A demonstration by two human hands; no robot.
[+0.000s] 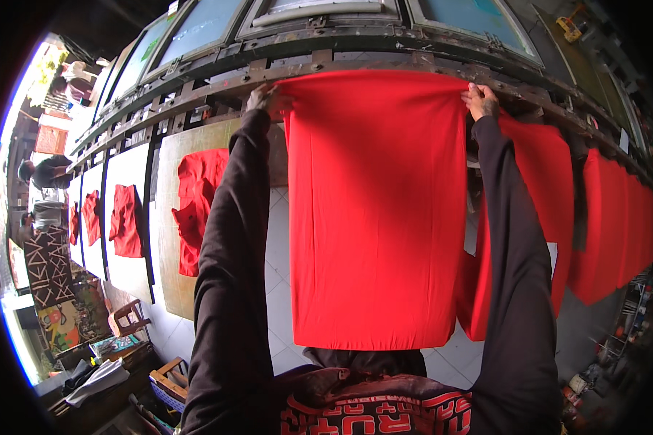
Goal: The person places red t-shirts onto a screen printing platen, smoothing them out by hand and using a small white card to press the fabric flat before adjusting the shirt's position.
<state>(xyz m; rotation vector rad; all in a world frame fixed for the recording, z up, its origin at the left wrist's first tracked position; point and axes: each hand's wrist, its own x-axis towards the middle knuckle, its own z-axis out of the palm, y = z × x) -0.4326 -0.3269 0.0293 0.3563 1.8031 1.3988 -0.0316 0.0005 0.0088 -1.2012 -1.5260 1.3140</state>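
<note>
A smooth red cloth (374,217), perhaps a shirt, lies over a flat board in front of me, with its near end close to my waist. At its far left corner my left hand (270,100) is closed on the edge. My right hand (480,100) pinches the far right corner, thumb uppermost. Between the two hands the far edge is drawn nearly straight, next to a metal rail. Both arms are stretched out along the cloth's sides in dark sleeves. What lies under the cloth is hidden.
Beyond the metal rail (319,56) stand several framed screens (199,29). To the left, bunched red cloths (127,221) lie on boards. More red-covered boards (617,225) hang over at right. A blue crate (168,391) sits low left. People (49,172) are far left.
</note>
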